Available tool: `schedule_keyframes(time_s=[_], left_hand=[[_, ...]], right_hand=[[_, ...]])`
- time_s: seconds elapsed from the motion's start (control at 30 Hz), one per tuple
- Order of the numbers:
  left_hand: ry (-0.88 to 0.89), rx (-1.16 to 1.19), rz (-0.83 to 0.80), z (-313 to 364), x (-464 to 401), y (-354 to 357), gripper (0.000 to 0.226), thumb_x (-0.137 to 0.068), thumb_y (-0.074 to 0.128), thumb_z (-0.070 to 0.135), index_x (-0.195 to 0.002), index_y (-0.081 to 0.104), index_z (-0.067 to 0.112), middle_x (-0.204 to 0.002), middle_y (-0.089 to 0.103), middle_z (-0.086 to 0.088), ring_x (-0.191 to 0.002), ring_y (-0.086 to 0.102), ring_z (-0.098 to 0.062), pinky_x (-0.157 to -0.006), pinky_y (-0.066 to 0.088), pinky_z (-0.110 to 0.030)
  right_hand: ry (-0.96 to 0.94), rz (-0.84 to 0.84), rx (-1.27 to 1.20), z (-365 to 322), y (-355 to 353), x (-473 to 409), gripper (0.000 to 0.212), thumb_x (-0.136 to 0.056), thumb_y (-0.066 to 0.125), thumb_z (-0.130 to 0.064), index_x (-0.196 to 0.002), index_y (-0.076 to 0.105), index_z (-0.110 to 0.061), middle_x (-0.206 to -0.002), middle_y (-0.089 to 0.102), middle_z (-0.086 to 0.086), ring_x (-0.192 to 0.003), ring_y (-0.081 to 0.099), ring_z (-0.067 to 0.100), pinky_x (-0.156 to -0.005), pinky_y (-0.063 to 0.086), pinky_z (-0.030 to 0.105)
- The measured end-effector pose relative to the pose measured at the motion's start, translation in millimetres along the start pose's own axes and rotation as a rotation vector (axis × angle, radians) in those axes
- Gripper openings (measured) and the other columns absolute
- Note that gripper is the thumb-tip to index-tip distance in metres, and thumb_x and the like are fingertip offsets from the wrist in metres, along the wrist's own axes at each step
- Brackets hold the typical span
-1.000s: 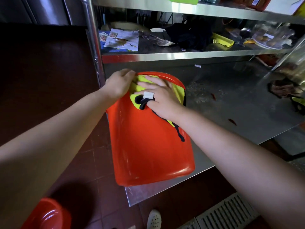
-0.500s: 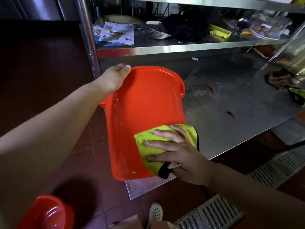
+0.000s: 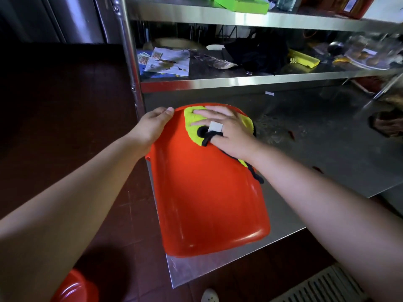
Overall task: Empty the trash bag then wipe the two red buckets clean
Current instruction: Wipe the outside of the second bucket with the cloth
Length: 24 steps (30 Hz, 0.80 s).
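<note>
1. Head view, centre of the frame: one red bucket (image 3: 207,192) lies on its side on the corner of the steel table (image 3: 327,162), its base toward the lower edge of the frame and its rim toward the shelves.
2. The right hand (image 3: 226,131) lies flat, fingers spread, pressing a yellow cloth (image 3: 192,120) on the bucket wall near the rim; its grip pinches nothing, though a black loop on the cloth lies by the thumb.
3. The left hand (image 3: 152,125) holds the rim at centre left, its grip curled over the edge, which likely stops the bucket from rolling.
4. To wipe well, I would keep the palm flat, draw the cloth in overlapping strokes from rim to base, then turn the bucket with the left hand to reach unwiped wall.
5. The bucket overhangs the table corner, so firm pressure could tip it; steady it at the rim.
6. Lower left of the frame: the second red bucket (image 3: 74,288) stands on the floor, probably waiting its turn.
</note>
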State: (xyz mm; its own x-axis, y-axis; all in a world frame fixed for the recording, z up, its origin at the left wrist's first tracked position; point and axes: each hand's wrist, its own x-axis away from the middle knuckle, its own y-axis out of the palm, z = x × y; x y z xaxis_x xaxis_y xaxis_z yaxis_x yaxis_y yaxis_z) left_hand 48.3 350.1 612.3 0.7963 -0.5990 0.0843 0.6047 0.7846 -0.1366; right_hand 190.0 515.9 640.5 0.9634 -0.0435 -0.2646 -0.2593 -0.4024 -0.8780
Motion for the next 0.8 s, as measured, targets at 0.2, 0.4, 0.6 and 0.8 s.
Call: schedule_keyframes(time_s=[0.2,0.4,0.6,0.8], left_hand=[[0.027,0.070,0.038,-12,8,-12,0.027,-0.095,0.049,0.041,-0.078,0.062,0.025,-0.063,0.065,0.012,-0.057,0.062,-0.006,-0.051,0.049,-0.021],[0.012,0.018,0.024,-20,10,-25,0.028,-0.093,0.046,0.047,-0.083,0.064,0.028,-0.067,0.063,0.006,-0.054,0.061,-0.012,-0.050,0.048,-0.027],[0.019,0.022,0.013,-20,6,-24,0.032,-0.096,0.041,0.043,-0.076,0.060,0.027,-0.052,0.060,0.013,-0.044,0.057,-0.004,-0.039,0.042,-0.018],[0.000,0.125,0.001,-32,-6,-23,0.028,-0.096,0.042,0.038,-0.078,0.059,0.025,-0.062,0.062,0.008,-0.053,0.060,-0.009,-0.047,0.045,-0.024]], right_hand=[[-0.158,-0.071,0.107,-37,9,55,0.044,-0.074,0.062,-0.058,-0.115,0.064,-0.040,-0.143,0.043,-0.017,-0.142,0.018,0.011,-0.115,0.005,0.050],[-0.260,-0.096,0.061,-53,28,143,0.038,-0.084,0.060,-0.054,-0.118,0.064,-0.038,-0.143,0.044,-0.013,-0.143,0.020,0.019,-0.111,0.013,0.058],[-0.310,-0.124,0.046,-33,18,117,0.032,-0.083,0.062,-0.047,-0.111,0.068,-0.032,-0.137,0.050,-0.013,-0.140,0.027,0.012,-0.113,0.015,0.045],[-0.244,-0.028,-0.036,6,3,43,0.030,-0.082,0.067,-0.029,-0.109,0.070,-0.016,-0.134,0.054,-0.003,-0.135,0.033,0.018,-0.112,0.025,0.032]])
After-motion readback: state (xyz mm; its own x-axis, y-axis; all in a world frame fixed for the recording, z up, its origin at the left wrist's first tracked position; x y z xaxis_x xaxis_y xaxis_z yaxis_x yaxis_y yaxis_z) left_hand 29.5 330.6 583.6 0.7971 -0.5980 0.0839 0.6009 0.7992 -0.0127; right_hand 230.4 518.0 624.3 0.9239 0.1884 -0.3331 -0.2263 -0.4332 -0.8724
